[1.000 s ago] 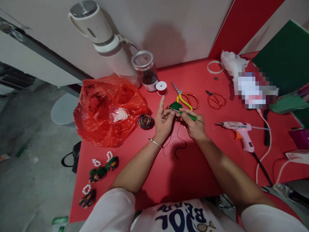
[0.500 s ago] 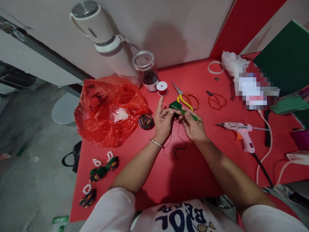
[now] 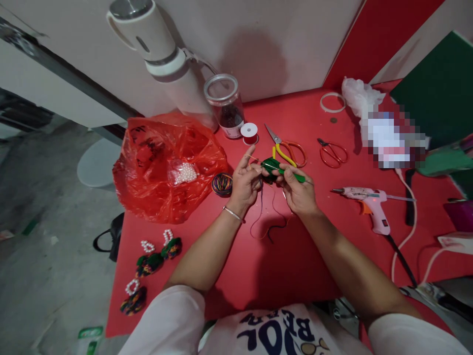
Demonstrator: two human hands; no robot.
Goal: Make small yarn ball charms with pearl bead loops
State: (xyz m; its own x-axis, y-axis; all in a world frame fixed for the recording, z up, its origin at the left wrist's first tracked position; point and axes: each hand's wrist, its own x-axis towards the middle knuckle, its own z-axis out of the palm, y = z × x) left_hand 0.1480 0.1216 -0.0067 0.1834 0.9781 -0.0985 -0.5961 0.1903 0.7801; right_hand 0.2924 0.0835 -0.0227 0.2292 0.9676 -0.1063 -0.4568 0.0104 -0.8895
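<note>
My right hand (image 3: 300,192) is closed around the green handle of a crochet hook (image 3: 298,177), whose thin metal shaft points left. A small dark green yarn piece (image 3: 271,169) sits at the hook, between my hands. My left hand (image 3: 244,185) pinches yarn at the piece's left side, its index finger raised with a thin orange-yellow strand (image 3: 253,157) over it. Loose dark and reddish yarn tails (image 3: 274,228) hang below onto the table. A multicoloured yarn ball (image 3: 222,184) lies beside my left hand. The exact stitch is too small to make out.
Scissors (image 3: 291,149), snips (image 3: 332,153) and a red spool (image 3: 249,133) lie beyond my hands. Right, there is a pink glue gun (image 3: 373,204) with its cord. Left, a red plastic bag (image 3: 148,197) holds white beads (image 3: 185,173), near several yarn pieces with bead loops (image 3: 135,300).
My left hand has shifted slightly left and away from the hook, with its fingers drawn back from the green piece. More of the green piece shows between my hands.
</note>
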